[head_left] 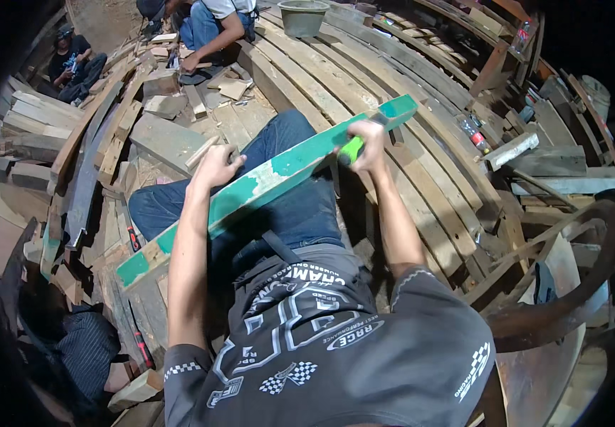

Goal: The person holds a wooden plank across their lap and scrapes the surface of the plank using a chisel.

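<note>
A long board [269, 178] with chipped green paint lies diagonally across my jeans-clad legs [159, 211]. My left hand [218, 165] is at its upper edge with curled fingers; what they hold, if anything, is unclear. A pale wood piece is just behind that hand. My right hand [366, 141] is closed round a bright green handle [350, 149] against the board's right part; the rest of that tool is hidden.
Two other people [210, 32] [72, 67] work among timber offcuts at upper left. A slatted plank stack [428, 206] rises on my right, below a bucket [300, 19]. A curved brown piece [556, 317] arches at lower right. Red-handled tools [141, 341] lie at left.
</note>
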Demonstrator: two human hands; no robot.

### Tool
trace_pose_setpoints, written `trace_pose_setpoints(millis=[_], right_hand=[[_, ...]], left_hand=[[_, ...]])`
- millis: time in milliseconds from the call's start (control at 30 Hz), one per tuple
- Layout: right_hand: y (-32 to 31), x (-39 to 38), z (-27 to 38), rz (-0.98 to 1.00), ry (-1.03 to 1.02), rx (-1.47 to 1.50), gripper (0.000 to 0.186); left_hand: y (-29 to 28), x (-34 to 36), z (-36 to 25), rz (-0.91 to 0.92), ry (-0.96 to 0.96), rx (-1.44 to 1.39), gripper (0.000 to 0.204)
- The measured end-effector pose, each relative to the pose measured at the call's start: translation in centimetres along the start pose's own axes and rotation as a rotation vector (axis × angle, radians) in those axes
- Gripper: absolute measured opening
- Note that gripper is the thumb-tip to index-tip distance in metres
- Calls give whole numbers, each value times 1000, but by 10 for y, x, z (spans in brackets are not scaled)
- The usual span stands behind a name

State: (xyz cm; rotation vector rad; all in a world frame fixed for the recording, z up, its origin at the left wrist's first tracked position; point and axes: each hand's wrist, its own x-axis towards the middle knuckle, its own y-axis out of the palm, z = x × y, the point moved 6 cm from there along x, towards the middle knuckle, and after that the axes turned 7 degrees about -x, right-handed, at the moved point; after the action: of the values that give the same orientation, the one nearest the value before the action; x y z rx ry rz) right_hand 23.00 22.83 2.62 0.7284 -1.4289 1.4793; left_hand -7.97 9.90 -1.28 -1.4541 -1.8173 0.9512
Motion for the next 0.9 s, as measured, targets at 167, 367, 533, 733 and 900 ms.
trace_pose_setpoints(millis=[167,367,533,733,900], right_hand=[[12,-8,55,255,-142,174,36],[0,6,-1,107,130,6,37],[9,-12,48,158,-90,176,35],[-3,5,17,-18,146,50,39],[17,-7,46,184,-110,41,31]], left_hand=[[-1,-10,17,-93,128,22,36],[5,3,14,-36,87,-8,36],[0,-1,20,-177,259,35,34],[2,3,14,8,27,50,37],[0,-6,14,-25,61,31,36]])
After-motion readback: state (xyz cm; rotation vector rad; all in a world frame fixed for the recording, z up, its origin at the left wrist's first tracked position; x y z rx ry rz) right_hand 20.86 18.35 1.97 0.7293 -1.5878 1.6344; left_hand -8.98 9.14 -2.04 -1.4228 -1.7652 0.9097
